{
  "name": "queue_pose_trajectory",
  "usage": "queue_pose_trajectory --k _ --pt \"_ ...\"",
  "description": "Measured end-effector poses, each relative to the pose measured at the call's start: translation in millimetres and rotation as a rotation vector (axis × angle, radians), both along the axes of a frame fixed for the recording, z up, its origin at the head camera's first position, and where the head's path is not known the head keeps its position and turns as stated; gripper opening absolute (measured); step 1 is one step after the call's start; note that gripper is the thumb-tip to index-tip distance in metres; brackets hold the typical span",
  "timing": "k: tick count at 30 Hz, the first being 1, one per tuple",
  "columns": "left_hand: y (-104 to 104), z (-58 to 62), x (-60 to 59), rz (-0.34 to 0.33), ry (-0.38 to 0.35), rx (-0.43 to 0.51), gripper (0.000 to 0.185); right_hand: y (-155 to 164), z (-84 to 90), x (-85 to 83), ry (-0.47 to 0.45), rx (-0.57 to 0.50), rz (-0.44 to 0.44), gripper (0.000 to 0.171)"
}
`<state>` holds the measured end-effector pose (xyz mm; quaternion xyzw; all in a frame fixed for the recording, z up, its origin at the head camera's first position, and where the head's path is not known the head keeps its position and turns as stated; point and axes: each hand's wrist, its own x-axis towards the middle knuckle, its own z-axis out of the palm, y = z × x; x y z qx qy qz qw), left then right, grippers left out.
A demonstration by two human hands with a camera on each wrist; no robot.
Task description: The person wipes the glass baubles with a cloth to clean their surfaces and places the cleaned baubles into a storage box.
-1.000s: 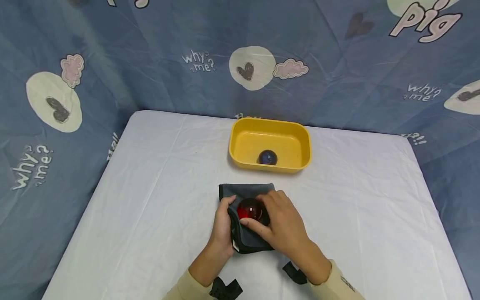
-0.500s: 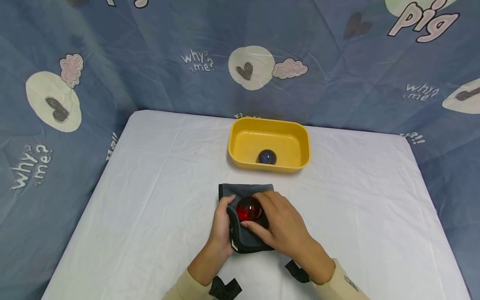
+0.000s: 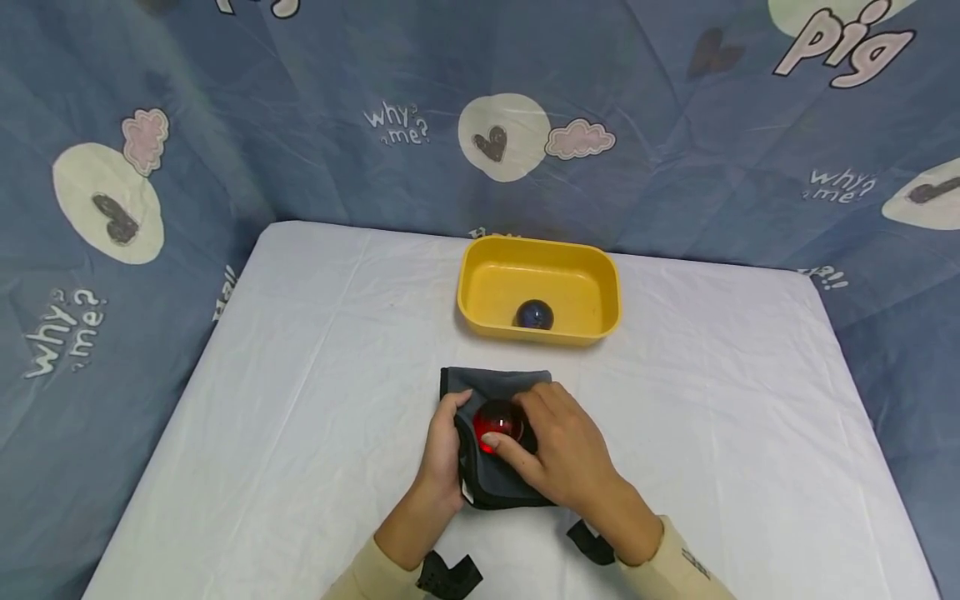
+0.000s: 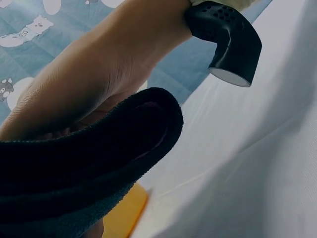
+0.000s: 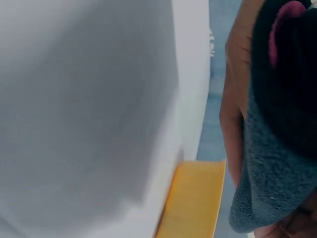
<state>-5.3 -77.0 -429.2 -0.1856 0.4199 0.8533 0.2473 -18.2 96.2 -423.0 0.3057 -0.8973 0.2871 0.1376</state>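
Here, both grips closed — left hand [image 3: 444, 446] on grey cloth [image 3: 495, 483], right hand [image 3: 558, 450] on red ball [image 3: 497, 422].

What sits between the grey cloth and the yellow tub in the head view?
Nothing: only a bare strip of white sheet separates the cloth from the tub. The head view shows it; the wrist views do not cover that stretch.
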Motion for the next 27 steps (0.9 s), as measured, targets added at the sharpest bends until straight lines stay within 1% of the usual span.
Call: queue_pose_trajectory --k 3,5,7,9,13,16,22,27 --pt "0.8 0.1 0.1 0.002 0.002 0.002 0.060 0.6 -2.0 1.1 0.010 0.011 -0.012 0.066" --pt "1.0 -0.6 -0.8 0.009 0.010 0.004 0.058 1.1 -2.4 2.2 -0.002 0.017 -0.017 0.068" --pt "0.9 -1.7 -2.2 0.015 0.015 0.017 0.057 1.9 -2.1 3.5 -0.016 0.018 -0.004 0.070" --pt "0.5 -2.8 -3.4 0.028 0.012 0.027 0.055 2.5 -1.5 4.5 -0.014 0.025 0.028 0.071" --pt "-0.4 -4.4 -4.4 0.034 0.009 0.033 0.055 3.0 -1.2 4.6 0.033 0.051 0.079 0.075" --pt "-0.9 -4.1 -3.8 0.026 0.009 0.017 0.056 3.2 -0.9 3.2 0.054 0.056 0.077 0.074" --pt "-2.3 -0.8 -2.2 0.017 0.009 -0.027 0.057 3.4 0.0 2.3 0.025 0.022 0.080 0.069" --pt "-2.4 0.7 -1.6 0.003 0.015 -0.028 0.058 4.5 0.8 2.8 -0.035 -0.032 0.082 0.066"
